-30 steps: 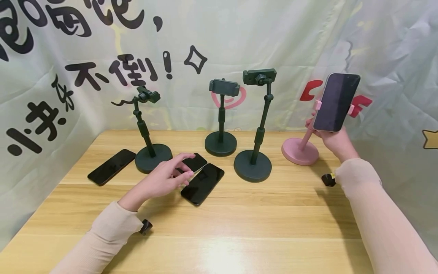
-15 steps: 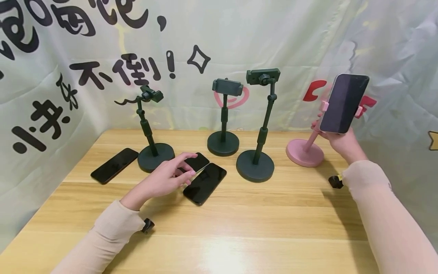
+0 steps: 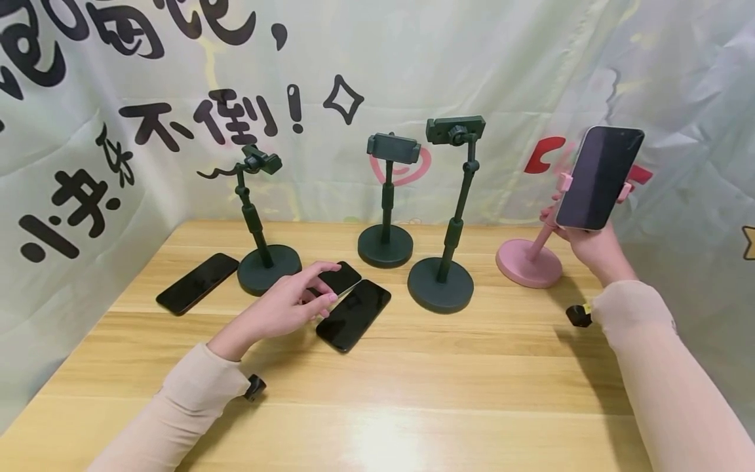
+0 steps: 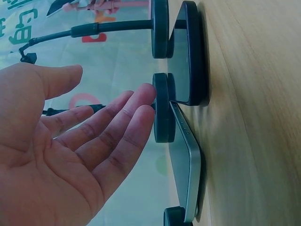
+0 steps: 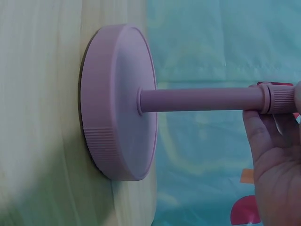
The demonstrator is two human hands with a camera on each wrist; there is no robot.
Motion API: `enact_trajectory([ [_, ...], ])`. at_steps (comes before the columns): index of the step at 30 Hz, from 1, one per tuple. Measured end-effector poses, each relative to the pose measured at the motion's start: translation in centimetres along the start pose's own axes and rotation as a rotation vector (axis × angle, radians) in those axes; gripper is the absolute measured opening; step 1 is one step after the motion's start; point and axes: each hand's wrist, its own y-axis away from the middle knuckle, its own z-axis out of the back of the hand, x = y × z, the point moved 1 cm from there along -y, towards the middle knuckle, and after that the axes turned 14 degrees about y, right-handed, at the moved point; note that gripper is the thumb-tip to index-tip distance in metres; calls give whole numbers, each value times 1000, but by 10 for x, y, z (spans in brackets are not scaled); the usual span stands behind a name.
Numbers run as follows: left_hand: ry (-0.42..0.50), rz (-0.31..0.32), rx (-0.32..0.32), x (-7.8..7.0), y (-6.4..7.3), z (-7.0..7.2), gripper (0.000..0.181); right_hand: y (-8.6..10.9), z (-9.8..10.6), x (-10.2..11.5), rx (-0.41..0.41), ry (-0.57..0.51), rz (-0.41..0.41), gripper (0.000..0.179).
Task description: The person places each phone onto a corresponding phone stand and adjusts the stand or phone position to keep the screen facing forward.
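My right hand (image 3: 592,246) grips the upper stem of a pink phone stand (image 3: 529,263). In the right wrist view my fingers (image 5: 257,134) are at the stem's ridged collar (image 5: 281,99), and the round base stands on the table. A phone (image 3: 600,177) sits tilted between the stand's pink clamp arms, its dark screen facing me. My left hand (image 3: 286,305) hovers with loosely bent fingers over two dark phones, a nearer phone (image 3: 354,316) and a farther phone (image 3: 342,278) partly hidden by the hand. The left wrist view shows its fingers apart from both phones.
A third loose phone (image 3: 197,283) lies at the table's left. Three black stands with unfilled clamps stand toward the back: a left stand (image 3: 268,269), a middle stand (image 3: 385,246) and a taller right stand (image 3: 440,284). A printed cloth (image 3: 472,59) hangs behind the wooden table (image 3: 460,393).
The pink stand with its phone has shifted slightly right in my right hand. My left hand keeps its place over the phones. The head view has turned a little.
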Motion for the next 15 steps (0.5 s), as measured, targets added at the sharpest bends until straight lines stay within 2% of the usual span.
enact_trajectory([
  [2, -2, 2, 2, 0, 0, 0, 54, 0, 0, 2, 0, 30, -18, 35],
  [4, -3, 3, 3, 1, -1, 0, 54, 1, 0, 4, -8, 14, -24, 36],
  [15, -4, 9, 3, 3, -1, 2, 54, 1, 0, 2, -11, 104, -40, 62],
])
